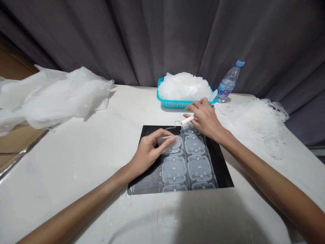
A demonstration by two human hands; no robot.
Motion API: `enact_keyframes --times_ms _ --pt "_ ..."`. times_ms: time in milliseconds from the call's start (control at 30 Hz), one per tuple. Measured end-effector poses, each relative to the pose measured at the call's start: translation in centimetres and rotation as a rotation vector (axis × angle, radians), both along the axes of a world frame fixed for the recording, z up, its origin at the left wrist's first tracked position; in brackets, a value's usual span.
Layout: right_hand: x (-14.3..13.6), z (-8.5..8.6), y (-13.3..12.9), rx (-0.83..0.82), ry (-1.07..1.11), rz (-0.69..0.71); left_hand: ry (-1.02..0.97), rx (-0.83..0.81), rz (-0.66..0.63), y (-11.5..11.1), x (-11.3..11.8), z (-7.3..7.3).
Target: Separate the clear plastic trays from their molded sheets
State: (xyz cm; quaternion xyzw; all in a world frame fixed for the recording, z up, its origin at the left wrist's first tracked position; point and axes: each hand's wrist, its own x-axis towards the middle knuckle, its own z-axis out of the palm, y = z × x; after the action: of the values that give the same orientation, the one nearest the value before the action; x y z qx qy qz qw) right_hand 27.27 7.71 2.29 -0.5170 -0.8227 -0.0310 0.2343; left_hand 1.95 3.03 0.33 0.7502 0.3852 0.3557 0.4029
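Observation:
My left hand (149,149) is closed in a pinch on a thin translucent square piece (170,145) over the upper left of a black mat (223,171). On that mat lies a clear sheet of translucent rounded-square pieces (174,168) in two columns. My right hand (203,117) is above the mat's far edge, its fingers closed around a white pen-like stick (187,120) that points down to the left. A thin clear strip (177,124) curls below the stick's tip. The right hand partly covers the sheet's upper right.
Behind the mat, a turquoise basket (175,104) holds a heap of white translucent pieces (184,86). Beside it a water bottle (228,83) leans. Translucent scraps (261,118) lie at right, crumpled white plastic (68,89) and cardboard (19,145) at left. A grey curtain (152,37) hangs behind the table (88,149).

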Motion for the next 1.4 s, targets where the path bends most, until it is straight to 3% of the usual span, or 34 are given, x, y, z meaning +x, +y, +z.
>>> enact_keyframes --times_ms 67,167,233,333,533,967,1067,1167,1300,1400 --pt "0.2 1.0 -0.7 -0.001 0.139 0.047 -0.037 -0.035 -0.011 0.2 0.0 0.0" --pt "0.1 2.3 -2.7 -0.231 0.339 0.255 -0.073 -0.035 -0.012 0.2 0.0 0.1" --pt "-0.1 2.5 -4.1 -0.367 0.396 0.374 -0.101 -0.042 -0.030 0.1 0.0 0.2" --pt "-0.4 2.0 -5.2 -0.368 0.408 0.454 -0.136 -0.054 -0.054 0.0 -0.1 0.3" --pt "-1.0 1.8 -5.4 -0.219 0.352 0.466 -0.150 -0.058 -0.048 0.0 -0.2 0.3" --pt "-1.4 1.3 -5.8 -0.222 0.346 0.421 -0.128 0.002 0.055 -0.6 -0.6 -0.2" --pt "-0.8 1.1 -5.4 -0.189 0.472 0.369 0.053 0.107 -0.041 -0.6 -0.8 -0.2" --pt "0.4 1.4 -3.7 -0.105 0.662 0.203 0.327 0.252 -0.243 -0.8 -0.8 0.1" --pt "2.6 2.6 1.4 0.139 0.849 -0.077 0.532 0.364 -0.413 -1.0 -0.6 0.0" --pt "3.7 3.6 6.3 0.108 0.917 -0.188 0.559 0.393 -0.402 -1.1 -0.7 -0.2"
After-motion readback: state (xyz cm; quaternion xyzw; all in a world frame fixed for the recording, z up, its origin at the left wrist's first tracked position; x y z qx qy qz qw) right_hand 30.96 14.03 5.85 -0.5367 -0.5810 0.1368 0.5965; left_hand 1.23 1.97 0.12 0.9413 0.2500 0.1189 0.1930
